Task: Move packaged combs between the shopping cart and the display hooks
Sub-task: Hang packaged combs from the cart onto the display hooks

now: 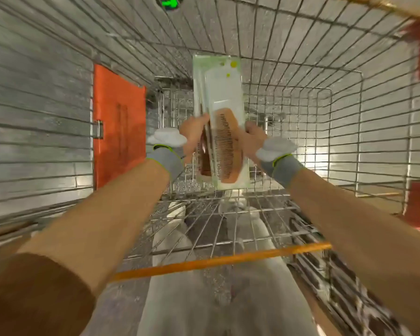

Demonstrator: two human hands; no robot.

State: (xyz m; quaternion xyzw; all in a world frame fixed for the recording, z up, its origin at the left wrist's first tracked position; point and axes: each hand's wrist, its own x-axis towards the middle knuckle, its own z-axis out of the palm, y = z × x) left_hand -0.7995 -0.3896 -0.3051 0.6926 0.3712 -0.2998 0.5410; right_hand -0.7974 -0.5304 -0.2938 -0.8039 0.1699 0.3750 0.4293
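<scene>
Clear-plastic comb packs (218, 93), two stacked, stand upright above one wire shopping cart (301, 105). Arms reach forward; left hand (194, 134) and right hand (251, 139) grip their side edges.

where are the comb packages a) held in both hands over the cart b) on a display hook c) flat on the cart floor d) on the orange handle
a: the left hand and right hand grip the comb packages from either side over the cart

Print on comb package (220, 122) blurred, nothing readable
</scene>
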